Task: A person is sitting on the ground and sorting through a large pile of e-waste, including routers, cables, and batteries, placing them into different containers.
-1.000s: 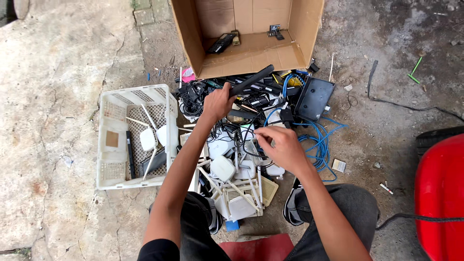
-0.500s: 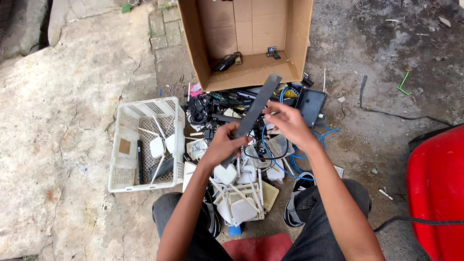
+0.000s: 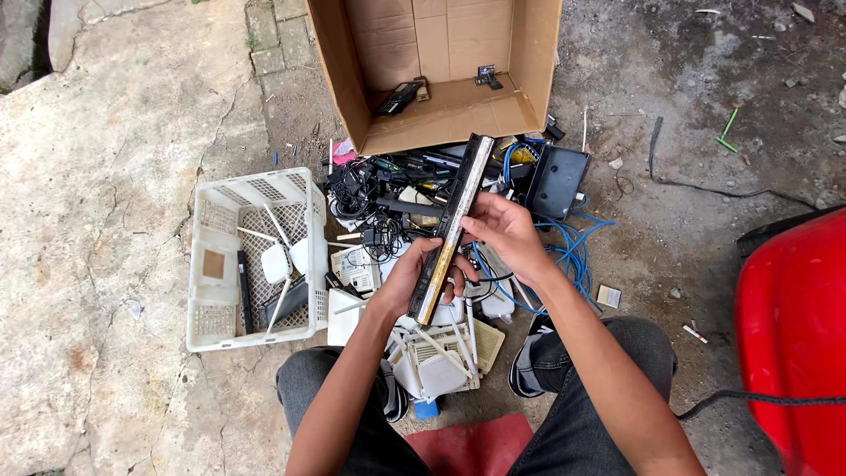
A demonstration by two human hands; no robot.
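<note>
I am holding a long black laptop battery bar up over the heap of electronic scrap in front of my knees, so it is lifted clear of the pile and resting in neither container. My left hand is gripping its lower end, fingers curled round the underside with the thumb pressing on the near edge. My right hand is meeting it around the middle, fingers half bent and lightly closing on the side, the thumb lying along the face. Judging by how things lie, the sorting is only partly done: the white plastic crate on my left is holding a few white routers and a dark stick, the cardboard box ahead is holding just a couple of small black parts, and most of the cables, chargers and a black router are lying unsorted on the ground.
</note>
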